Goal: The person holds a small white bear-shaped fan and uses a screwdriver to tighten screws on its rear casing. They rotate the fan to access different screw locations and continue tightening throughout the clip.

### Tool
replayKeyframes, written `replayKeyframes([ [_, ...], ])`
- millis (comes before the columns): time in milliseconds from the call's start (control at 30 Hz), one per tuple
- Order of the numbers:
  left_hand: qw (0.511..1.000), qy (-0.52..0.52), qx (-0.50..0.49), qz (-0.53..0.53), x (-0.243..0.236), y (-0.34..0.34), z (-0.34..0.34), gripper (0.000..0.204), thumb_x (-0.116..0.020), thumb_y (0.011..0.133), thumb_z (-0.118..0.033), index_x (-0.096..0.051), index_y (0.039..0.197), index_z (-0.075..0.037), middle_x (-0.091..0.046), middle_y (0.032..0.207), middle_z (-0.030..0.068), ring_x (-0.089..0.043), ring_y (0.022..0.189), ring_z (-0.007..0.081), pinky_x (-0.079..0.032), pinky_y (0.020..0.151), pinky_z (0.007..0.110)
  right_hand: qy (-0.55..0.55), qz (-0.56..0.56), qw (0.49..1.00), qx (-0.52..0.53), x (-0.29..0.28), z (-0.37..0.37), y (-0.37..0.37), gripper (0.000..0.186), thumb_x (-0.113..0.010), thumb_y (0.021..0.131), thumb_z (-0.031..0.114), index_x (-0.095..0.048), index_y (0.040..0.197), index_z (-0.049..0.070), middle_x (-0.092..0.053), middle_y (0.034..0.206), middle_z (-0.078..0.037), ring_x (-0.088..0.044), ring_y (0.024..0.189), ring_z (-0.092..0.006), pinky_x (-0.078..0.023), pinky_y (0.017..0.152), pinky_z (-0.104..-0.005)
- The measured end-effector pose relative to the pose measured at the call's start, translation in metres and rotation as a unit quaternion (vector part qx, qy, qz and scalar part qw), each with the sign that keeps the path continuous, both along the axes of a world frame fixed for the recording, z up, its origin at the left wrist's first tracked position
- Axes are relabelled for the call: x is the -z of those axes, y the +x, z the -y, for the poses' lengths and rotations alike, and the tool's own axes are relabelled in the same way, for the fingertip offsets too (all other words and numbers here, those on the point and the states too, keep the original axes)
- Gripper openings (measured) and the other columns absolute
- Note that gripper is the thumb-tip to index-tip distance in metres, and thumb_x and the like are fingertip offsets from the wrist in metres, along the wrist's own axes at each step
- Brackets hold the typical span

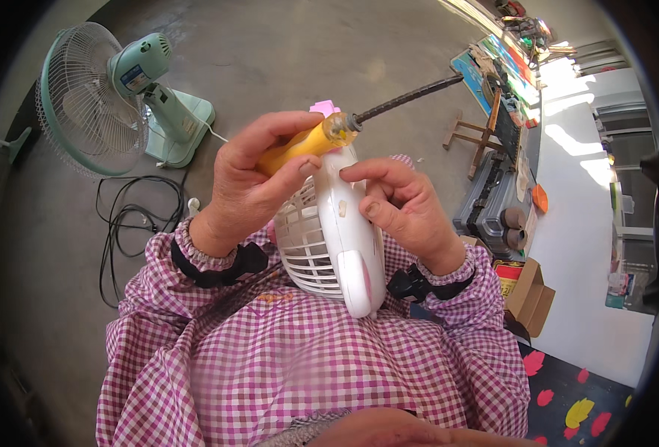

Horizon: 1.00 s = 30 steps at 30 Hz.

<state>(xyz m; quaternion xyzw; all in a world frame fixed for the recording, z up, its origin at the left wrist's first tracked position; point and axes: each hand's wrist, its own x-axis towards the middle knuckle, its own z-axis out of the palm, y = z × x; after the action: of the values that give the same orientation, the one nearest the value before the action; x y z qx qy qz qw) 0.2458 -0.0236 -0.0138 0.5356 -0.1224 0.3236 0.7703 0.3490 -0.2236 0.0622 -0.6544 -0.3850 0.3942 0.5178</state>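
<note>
A small white fan (359, 268) with a slatted grille and a pink part on top rests upright against my checked pink smock (284, 357). My left hand (258, 171) is closed on the yellow handle of a screwdriver (296, 149), held over the fan's top with its long dark shaft pointing up and right. My right hand (407, 212) touches the side of the white housing with its index fingertip; its thumb is apart and its other fingers are bent.
A mint-green fan (180, 119) stands on the floor at upper left, near coiled black cable (117, 238). At right are a wooden stool (471, 130), colourful boards (474, 78), a grey case (482, 208), a cardboard box (534, 305) and a white surface (583, 268).
</note>
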Motion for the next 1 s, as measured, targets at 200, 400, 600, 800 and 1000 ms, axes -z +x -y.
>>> replayKeyframes([
  [200, 1.000, -0.001, -0.013, -0.017, -0.010, 0.015, 0.011, 0.040, -0.063, 0.093, 0.005, -0.055, 0.132, 0.004, -0.065, 0.121, 0.0117, -0.063, 0.112, 0.0168, -0.049, 0.096, 0.028, 0.058, -0.128, 0.987, 0.074, 0.002, 0.004, 0.015, 0.029, -0.058, 0.100, 0.015, -0.059, 0.126, 0.001, -0.049, 0.070, 0.008, -0.039, 0.060, -0.0007, -0.035, 0.059, -0.0178],
  [400, 0.999, 0.014, -0.030, -0.037, -0.019, 0.012, 0.015, 0.037, -0.063, 0.093, 0.004, -0.056, 0.129, 0.004, -0.066, 0.118, 0.0104, -0.064, 0.109, 0.0158, -0.050, 0.095, 0.027, 0.116, -0.299, 0.935, 0.150, -0.009, 0.005, 0.027, 0.026, -0.052, 0.103, 0.013, -0.056, 0.126, 0.000, -0.055, 0.079, 0.003, -0.042, 0.062, -0.0026, -0.036, 0.055, -0.0184],
  [600, 0.990, 0.086, -0.060, -0.090, -0.040, 0.001, 0.020, 0.035, -0.067, 0.089, 0.003, -0.061, 0.124, 0.003, -0.064, 0.111, 0.0072, -0.062, 0.101, 0.0123, -0.048, 0.088, 0.024, 0.173, -0.281, 0.930, 0.165, -0.053, 0.007, 0.034, 0.029, -0.050, 0.104, 0.019, -0.058, 0.123, -0.002, -0.061, 0.090, -0.002, -0.052, 0.074, -0.0065, -0.040, 0.059, -0.0197],
  [800, 0.984, 0.141, -0.064, -0.084, -0.046, -0.007, 0.022, 0.035, -0.068, 0.086, 0.005, -0.063, 0.121, 0.003, -0.064, 0.107, 0.0081, -0.062, 0.097, 0.0135, -0.048, 0.085, 0.025, 0.197, -0.384, 0.897, 0.089, -0.064, 0.008, 0.044, 0.036, -0.049, 0.106, 0.028, -0.060, 0.121, -0.003, -0.062, 0.091, -0.002, -0.050, 0.071, -0.0071, -0.040, 0.059, -0.0205],
  [1000, 0.987, 0.122, -0.040, -0.096, -0.038, -0.011, 0.025, 0.037, -0.068, 0.086, 0.006, -0.063, 0.122, 0.003, -0.065, 0.109, 0.0087, -0.062, 0.098, 0.0138, -0.048, 0.086, 0.025, 0.223, -0.416, 0.880, 0.052, -0.058, 0.011, 0.046, 0.034, -0.051, 0.105, 0.027, -0.061, 0.120, -0.002, -0.063, 0.089, -0.003, -0.047, 0.065, -0.0060, -0.039, 0.056, -0.0202],
])
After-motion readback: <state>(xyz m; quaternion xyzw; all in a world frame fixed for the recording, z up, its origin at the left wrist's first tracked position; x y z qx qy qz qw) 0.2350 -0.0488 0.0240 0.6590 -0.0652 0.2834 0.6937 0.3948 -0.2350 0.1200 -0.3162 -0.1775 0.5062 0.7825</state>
